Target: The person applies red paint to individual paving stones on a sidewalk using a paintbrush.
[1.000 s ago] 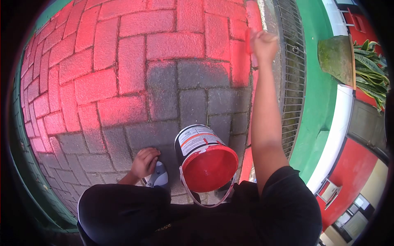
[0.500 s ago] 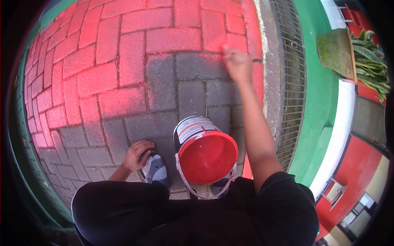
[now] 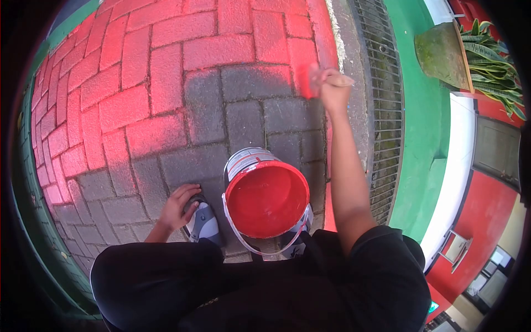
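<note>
My right hand is closed round a paintbrush. The pale handle end points right, and the brush's red-coated head, slightly blurred, is at the paving on the border of the red area. Between my feet stands a paint bucket with red paint inside and its white handle hanging down toward me. My left hand rests beside the toe of my grey and white shoe, fingers stretched out and holding nothing. Under it all lie paving bricks, red at the far side and dark grey nearer me.
A metal drain grate runs along the right, behind a rough concrete edge. Beyond it are a green strip and a mossy pot holding a leafy plant. A green edge borders the left.
My right hand has turned and moved slightly right and down with the paintbrush, whose handle now shows. The view has shifted a little. My left hand stays by the shoe.
</note>
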`<state>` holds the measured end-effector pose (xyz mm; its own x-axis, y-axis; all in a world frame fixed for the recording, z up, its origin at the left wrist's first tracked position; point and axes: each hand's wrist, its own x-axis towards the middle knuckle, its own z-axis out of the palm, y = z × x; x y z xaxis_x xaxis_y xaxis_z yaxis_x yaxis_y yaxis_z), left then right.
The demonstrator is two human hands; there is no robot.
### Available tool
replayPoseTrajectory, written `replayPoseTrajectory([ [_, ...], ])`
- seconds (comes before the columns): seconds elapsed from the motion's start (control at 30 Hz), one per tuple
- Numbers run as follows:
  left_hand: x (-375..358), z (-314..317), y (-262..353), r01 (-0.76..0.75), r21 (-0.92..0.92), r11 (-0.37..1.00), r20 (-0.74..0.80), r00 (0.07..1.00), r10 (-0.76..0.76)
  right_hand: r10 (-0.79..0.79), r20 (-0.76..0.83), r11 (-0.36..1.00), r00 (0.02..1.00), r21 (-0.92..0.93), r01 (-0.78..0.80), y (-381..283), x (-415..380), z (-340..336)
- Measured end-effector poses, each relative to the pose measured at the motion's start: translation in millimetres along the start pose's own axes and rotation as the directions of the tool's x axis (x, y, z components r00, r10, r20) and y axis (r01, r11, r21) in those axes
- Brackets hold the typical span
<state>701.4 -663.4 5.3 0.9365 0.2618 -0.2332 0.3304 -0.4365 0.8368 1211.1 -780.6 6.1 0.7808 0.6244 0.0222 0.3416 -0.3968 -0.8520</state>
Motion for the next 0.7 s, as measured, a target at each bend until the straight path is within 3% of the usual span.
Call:
replayPoseTrajectory([
  [0.07, -1, 1, 2, 0.011, 0.021, 1.0, 0.013, 1.0, -0.011, -0.102, -0.326, 0.976, 0.94, -0.214, 0.032, 7, 4, -4],
  [0.2, -3, 2, -1, -0.016, 0.032, 0.999, -0.004, 1.0, 0.016, -0.092, -0.151, 0.923, 0.984, -0.383, 0.027, 1, -22, 18],
  [0.23, -3, 1, -2, -0.002, 0.03, 1.0, 0.005, 1.0, 0.002, 0.053, -0.156, 0.993, 0.986, -0.099, -0.069, -4, -19, 12],
  [0.27, -4, 1, -2, 0.012, 0.027, 1.0, 0.016, 1.0, -0.013, 0.196, -0.12, 0.967, 0.973, 0.19, -0.171, -6, -16, 3],
  [0.3, -3, 1, -2, 0.018, 0.021, 1.0, 0.02, 1.0, -0.018, 0.321, -0.049, 0.848, 0.946, 0.459, -0.265, -6, -12, -5],
  [0.47, -3, 0, -7, -0.011, 0.04, 0.999, 0.015, 1.0, 0.011, 0.429, -0.104, 0.863, 0.897, 0.34, -0.373, 31, 21, -30],
  [0.53, -3, 3, -9, 0.005, 0.024, 1.0, -0.007, 1.0, -0.005, 0.143, -0.258, 0.989, 0.956, 0.06, -0.131, 32, 24, -32],
  [0.57, -3, 6, -8, 0.01, 0.016, 1.0, -0.028, 1.0, -0.01, 0.157, -0.247, 0.988, 0.956, 0.044, -0.151, 30, 19, -23],
  [0.63, 0, 12, -2, 0.032, 0.014, 0.999, -0.052, 0.998, -0.031, -0.11, -0.148, 0.994, 0.983, -0.012, 0.11, 26, 9, 6],
  [0.67, 2, 13, 2, 0.036, 0.046, 0.998, -0.068, 0.997, -0.033, -0.104, -0.136, 0.995, 0.985, -0.023, 0.102, 13, 3, 10],
  [0.7, 5, 13, 3, 0.04, 0.084, 0.996, -0.086, 0.996, -0.033, -0.025, -0.002, 0.999, 1.0, -0.031, 0.025, -2, -1, 12],
])
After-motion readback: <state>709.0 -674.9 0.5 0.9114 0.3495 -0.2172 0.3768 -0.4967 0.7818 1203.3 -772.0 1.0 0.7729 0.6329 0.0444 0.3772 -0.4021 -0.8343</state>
